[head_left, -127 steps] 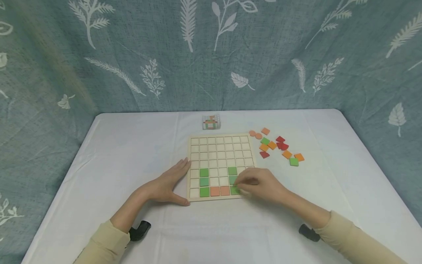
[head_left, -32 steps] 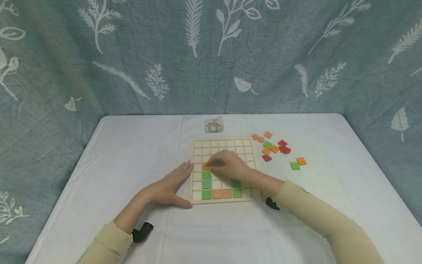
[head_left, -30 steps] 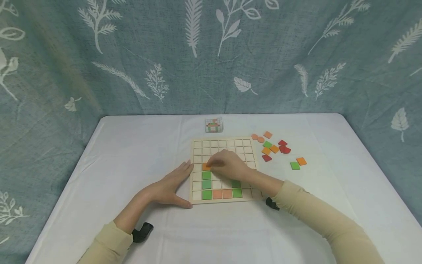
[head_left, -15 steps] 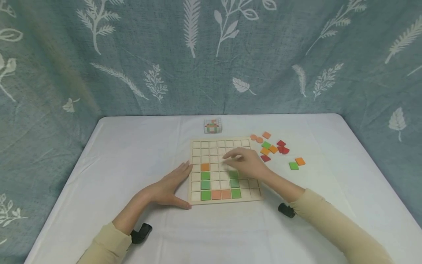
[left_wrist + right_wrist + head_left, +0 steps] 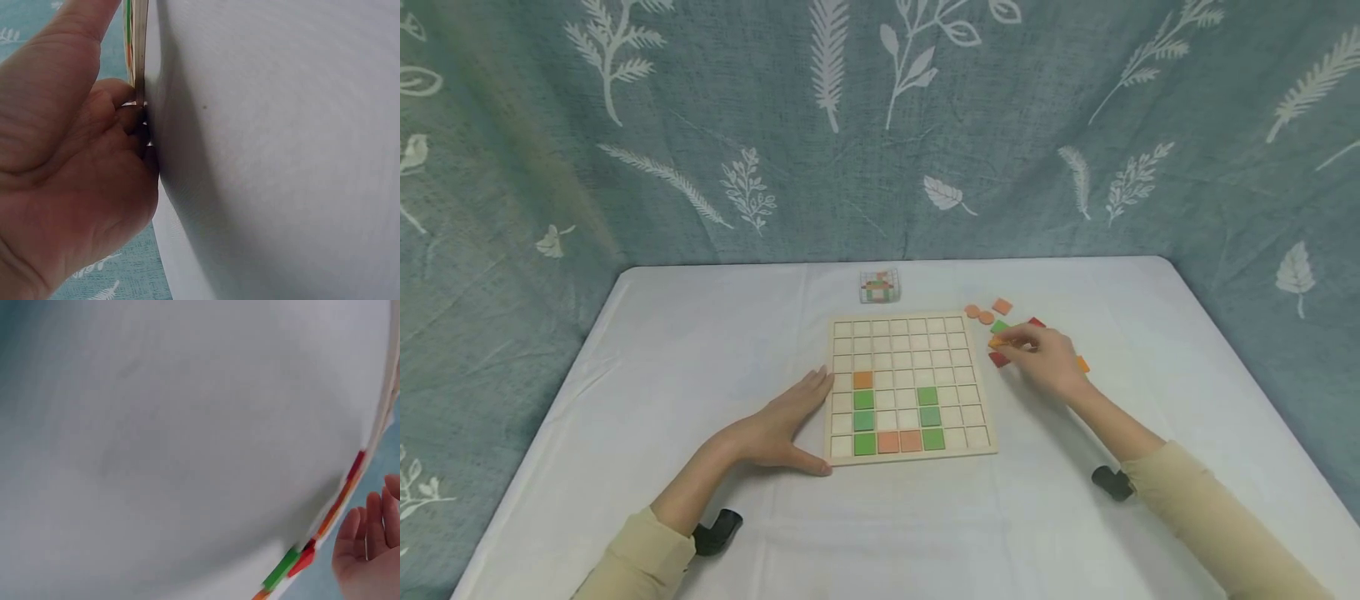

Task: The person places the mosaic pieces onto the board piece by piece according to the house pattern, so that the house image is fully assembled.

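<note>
Rests the left hand (image 5: 781, 425) along the left edge of the grid board (image 5: 893, 342), with thumb spread away from the fingers to the near corner. Holds the right hand (image 5: 1045, 358) just right of the board, with thumb and fingers bent at an orange tile (image 5: 995, 342); cannot tell whether pinching it. Should handle as light, stiff and thin; best taken by opposite edges. Looks flat and plain orange, partly covered. Sits near a red tile (image 5: 997, 359), right of the board. See, past the board's far edge, a picture card (image 5: 879, 287).
</note>
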Demonstrator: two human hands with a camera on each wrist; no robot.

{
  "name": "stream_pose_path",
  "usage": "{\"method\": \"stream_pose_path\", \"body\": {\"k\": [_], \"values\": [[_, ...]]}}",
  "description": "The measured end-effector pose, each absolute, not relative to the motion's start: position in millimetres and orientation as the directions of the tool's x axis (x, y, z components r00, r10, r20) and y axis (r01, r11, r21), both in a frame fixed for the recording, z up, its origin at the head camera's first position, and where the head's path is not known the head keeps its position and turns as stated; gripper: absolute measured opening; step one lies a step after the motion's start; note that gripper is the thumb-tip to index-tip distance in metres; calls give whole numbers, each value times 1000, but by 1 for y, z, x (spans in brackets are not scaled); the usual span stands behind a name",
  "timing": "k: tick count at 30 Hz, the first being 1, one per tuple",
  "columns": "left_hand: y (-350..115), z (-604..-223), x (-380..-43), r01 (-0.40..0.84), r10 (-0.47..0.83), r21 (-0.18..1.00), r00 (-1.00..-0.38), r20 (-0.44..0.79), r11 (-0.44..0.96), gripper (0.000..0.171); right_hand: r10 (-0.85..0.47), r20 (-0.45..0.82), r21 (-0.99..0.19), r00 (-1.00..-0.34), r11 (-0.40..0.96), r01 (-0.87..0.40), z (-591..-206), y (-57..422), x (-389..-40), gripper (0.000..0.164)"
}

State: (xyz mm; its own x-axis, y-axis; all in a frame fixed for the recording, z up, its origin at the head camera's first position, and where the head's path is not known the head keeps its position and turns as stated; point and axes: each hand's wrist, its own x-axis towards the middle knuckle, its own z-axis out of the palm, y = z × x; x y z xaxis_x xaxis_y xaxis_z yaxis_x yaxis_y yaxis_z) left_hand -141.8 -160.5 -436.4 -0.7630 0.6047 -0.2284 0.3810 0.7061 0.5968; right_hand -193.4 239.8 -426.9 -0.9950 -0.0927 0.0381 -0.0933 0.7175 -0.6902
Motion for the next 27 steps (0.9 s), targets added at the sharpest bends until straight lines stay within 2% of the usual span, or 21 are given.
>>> {"method": "stream_pose_path", "body": {"k": [5,12,21,27], "values": [[-161,-436,-142,385,609,600,-760,-224,701,123,-94,19,-650,-995,755,-84,-431,248,-201,24],[-161,-435,-141,382,607,601,-762,-225,702,123,-163,90,-558,-983,809,-185,-437,246,-210,23],[-161,-434,-140,383,608,604,-763,-219,699,122,-131,43,-524,-990,841,-134,-432,237,-211,32],[-161,-435,-140,381,606,604,-764,-221,700,123,-117,58,-571,-991,810,-130,-432,234,-212,29]]}}
